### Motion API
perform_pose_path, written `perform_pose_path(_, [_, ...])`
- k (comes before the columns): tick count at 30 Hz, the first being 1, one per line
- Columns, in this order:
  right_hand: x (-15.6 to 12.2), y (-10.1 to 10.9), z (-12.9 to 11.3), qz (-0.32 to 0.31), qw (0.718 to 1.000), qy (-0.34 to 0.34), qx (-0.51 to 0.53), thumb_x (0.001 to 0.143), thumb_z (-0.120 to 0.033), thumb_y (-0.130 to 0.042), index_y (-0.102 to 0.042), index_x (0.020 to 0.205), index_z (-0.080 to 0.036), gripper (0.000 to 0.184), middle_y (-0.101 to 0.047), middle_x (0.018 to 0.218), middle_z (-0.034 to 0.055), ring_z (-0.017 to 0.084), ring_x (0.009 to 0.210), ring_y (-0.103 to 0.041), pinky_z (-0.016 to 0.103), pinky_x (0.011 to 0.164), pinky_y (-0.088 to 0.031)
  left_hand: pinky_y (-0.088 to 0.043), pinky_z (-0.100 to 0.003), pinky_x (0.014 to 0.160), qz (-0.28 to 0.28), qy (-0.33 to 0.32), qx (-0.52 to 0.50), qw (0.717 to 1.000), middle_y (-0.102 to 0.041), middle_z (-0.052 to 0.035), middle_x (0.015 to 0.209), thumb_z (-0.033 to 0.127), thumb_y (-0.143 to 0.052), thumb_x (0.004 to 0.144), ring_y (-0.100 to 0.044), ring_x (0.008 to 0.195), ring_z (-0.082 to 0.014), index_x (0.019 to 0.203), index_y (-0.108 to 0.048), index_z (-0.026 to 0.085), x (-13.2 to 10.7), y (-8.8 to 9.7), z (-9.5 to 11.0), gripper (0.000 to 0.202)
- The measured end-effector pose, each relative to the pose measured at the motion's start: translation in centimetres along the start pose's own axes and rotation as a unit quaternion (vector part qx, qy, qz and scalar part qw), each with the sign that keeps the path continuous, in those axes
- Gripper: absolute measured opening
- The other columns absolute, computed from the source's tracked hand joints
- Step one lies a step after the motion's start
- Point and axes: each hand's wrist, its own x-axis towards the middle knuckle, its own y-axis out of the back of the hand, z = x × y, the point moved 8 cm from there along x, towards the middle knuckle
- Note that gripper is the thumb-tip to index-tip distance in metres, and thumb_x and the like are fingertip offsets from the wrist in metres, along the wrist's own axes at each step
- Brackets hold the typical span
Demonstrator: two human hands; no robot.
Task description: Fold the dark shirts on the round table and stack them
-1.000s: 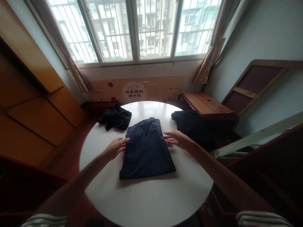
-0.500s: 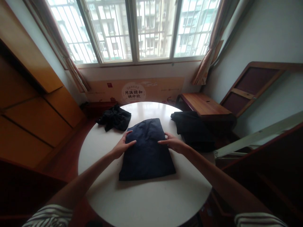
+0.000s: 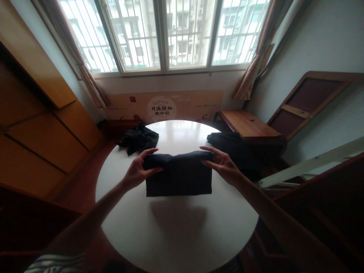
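Note:
A dark navy folded garment (image 3: 179, 176) hangs above the round white table (image 3: 176, 242), casting a shadow below it. Its exact kind cannot be made out. My left hand (image 3: 139, 167) pinches its upper left corner between thumb and fingers. At the upper right corner my right hand (image 3: 222, 161) grips it the same way. The cloth bends over along its top edge between the two hands, and its lower part drops straight down.
A crumpled black cloth (image 3: 139, 138) lies at the table's far left. Folded black clothing (image 3: 233, 149) sits at the far right. Behind it stands a low wooden table (image 3: 250, 123). An orange-brown cabinet (image 3: 57, 140) lines the left wall.
The garment lay flat on the table, with my hands at its sides. Now both hands hold it up off the surface by its upper edge, spread slightly wider.

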Motion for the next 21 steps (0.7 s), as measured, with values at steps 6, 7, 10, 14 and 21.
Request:
perform_pose_path(6, [3.0, 1.3, -5.6, 0.060, 0.993, 0.097, -0.017, 0.065, -0.027, -0.086, -0.071, 0.105, -0.019, 0.043, -0.070, 0.092, 0.0022, 0.016, 0.086, -0.064, 0.029, 0.080, -0.053, -0.054, -0.029, 0.082, 0.035, -0.068, -0.024, 0.997, -0.067, -0.0037, 0.102, 0.028, -0.088, 0.060, -0.065, 0.093, -0.0208, 0.127, -0.059, 0.021, 4.5, 1.4, 5.9, 0.073])
perform_pose_path(7, [2.9, 1.2, -6.1, 0.060, 0.993, 0.098, -0.016, 0.065, -0.027, -0.085, -0.071, 0.106, -0.019, 0.044, -0.070, 0.090, 0.0019, 0.016, 0.084, -0.064, 0.030, 0.078, -0.053, -0.054, -0.028, 0.080, 0.039, -0.072, -0.027, 0.996, -0.067, -0.0032, 0.100, 0.028, -0.088, 0.060, -0.065, 0.092, -0.0204, 0.125, -0.060, 0.020, 4.6, 1.6, 6.4, 0.071])
perform_pose_path(10, [1.0, 0.6, -7.6, 0.048, 0.994, 0.097, -0.024, 0.067, -0.029, -0.085, -0.068, 0.110, -0.022, 0.047, -0.070, 0.087, 0.0016, 0.018, 0.082, -0.065, 0.032, 0.075, -0.055, -0.055, -0.025, 0.073, 0.045, -0.066, -0.033, 0.996, -0.067, -0.0012, 0.092, 0.029, -0.090, 0.058, -0.066, 0.087, -0.0193, 0.117, -0.065, 0.021, 3.0, 2.0, 7.5, 0.064])
perform_pose_path(14, [-2.1, -0.4, -9.2, 0.034, 0.994, 0.104, -0.008, 0.067, -0.027, -0.085, -0.067, 0.107, -0.026, 0.044, -0.069, 0.092, 0.0016, 0.018, 0.083, -0.065, 0.031, 0.073, -0.056, -0.056, -0.023, 0.063, 0.036, -0.029, -0.070, 0.996, -0.067, -0.0002, 0.090, 0.029, -0.091, 0.057, -0.067, 0.078, -0.0177, 0.112, -0.067, 0.024, -0.4, 2.7, 8.3, 0.060])
perform_pose_path(21, [4.3, 0.9, -0.9, 0.057, 0.991, -0.107, 0.057, 0.070, -0.025, -0.082, -0.056, 0.123, -0.022, 0.059, -0.067, 0.082, 0.0027, 0.015, 0.065, -0.064, 0.024, 0.055, -0.053, -0.055, -0.024, 0.055, 0.005, 0.165, -0.177, 0.970, -0.072, -0.0057, 0.087, 0.029, -0.092, 0.058, -0.067, 0.064, -0.0164, 0.121, -0.063, 0.018, 6.0, 0.0, 0.6, 0.070])
